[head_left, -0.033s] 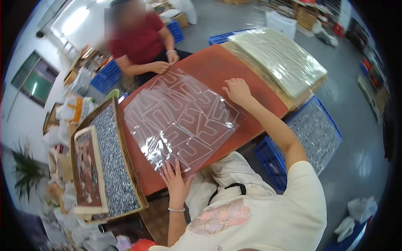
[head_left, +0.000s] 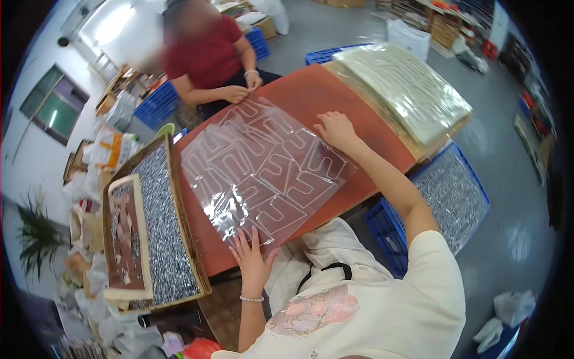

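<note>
A clear plastic sheet (head_left: 251,179) with pale outlined shapes in it lies on the red-brown tabletop (head_left: 293,84). Glare whitens its left and near parts. My left hand (head_left: 254,262) rests on the sheet's near corner, fingers spread and thumb out to the side. By the sheet's far right edge is my right hand (head_left: 336,130), palm down, fingers loosely stretched to the left. I cannot tell whether its fingertips touch the sheet or the table. Neither hand grips anything.
Left of the table, a shallow box (head_left: 197,278) holds silvery pieces and a framed brown panel (head_left: 145,263). A stack of shiny pale sheets (head_left: 406,90) sits at the far right. A blue crate (head_left: 382,230) of silvery bits stands below it. Across the table a person in red (head_left: 206,57) sits, hands together.
The whole view has shifted slightly. My right hand has moved a little left toward the sheet's edge. My left hand stays at the near corner.
</note>
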Demonstrator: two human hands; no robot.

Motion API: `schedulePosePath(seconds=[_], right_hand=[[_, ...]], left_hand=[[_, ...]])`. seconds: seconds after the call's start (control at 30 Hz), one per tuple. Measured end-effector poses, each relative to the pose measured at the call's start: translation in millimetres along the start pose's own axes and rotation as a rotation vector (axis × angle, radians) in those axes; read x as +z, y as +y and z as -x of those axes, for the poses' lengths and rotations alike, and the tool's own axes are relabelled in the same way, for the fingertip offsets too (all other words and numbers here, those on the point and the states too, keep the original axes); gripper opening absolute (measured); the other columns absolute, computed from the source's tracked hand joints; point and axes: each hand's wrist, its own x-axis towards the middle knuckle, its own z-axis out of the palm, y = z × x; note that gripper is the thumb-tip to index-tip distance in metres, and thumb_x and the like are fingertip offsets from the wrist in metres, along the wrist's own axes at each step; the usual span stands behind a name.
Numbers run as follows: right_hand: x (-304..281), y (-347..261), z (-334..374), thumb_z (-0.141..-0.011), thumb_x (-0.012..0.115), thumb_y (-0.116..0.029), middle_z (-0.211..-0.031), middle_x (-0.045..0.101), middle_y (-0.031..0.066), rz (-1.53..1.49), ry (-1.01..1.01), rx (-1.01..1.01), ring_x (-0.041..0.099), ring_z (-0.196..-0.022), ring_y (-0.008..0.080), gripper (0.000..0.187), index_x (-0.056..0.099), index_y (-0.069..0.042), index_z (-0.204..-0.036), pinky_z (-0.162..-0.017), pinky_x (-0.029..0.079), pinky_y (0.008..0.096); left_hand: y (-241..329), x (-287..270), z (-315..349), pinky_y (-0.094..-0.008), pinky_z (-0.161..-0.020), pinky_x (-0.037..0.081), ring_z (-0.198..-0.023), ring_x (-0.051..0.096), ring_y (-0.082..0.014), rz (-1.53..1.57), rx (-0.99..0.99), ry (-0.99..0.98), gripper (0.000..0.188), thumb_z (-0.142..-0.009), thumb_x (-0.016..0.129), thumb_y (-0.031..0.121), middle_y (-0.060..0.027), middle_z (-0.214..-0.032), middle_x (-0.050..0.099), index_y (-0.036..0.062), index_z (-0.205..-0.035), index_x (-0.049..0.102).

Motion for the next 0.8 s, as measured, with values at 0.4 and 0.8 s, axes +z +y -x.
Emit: schedulePosePath(seconds=[0.4,0.8], right_hand=[[116.2,-96.2,-21.1,-0.087,0.058,-0.017,-0.090,0.066,0.0144,-0.253,0.129,-0.082,0.065,-0.084,0.0338,0.022,0.062,-0.004,-0.105,-0.071,0.053,0.0424],[104.2,-99.0,-14.3,-0.090,0.056,-0.014,-0.100,0.068,0.0118,-0.375,0.107,-0.010,0.065,-0.092,0.0311,0.020,0.062,-0.006,-0.107,-0.078,0.051,0.0426]], left_hand=[[8.0,6.7,11.9,-0.0630,-0.113,0.010,-0.143,0.013,-0.0466,-0.022,-0.014,0.010,0.090,-0.083,0.072,0.041,-0.0255,-0.156,0.013,0.0128,-0.152,0.023],[9.8,17.0,11.9,-0.0671,-0.111,0.003,-0.144,0.006,-0.0486,-0.098,-0.041,0.047,0.096,-0.079,0.072,0.050,-0.0290,-0.154,0.012,0.0078,-0.150,0.023]])
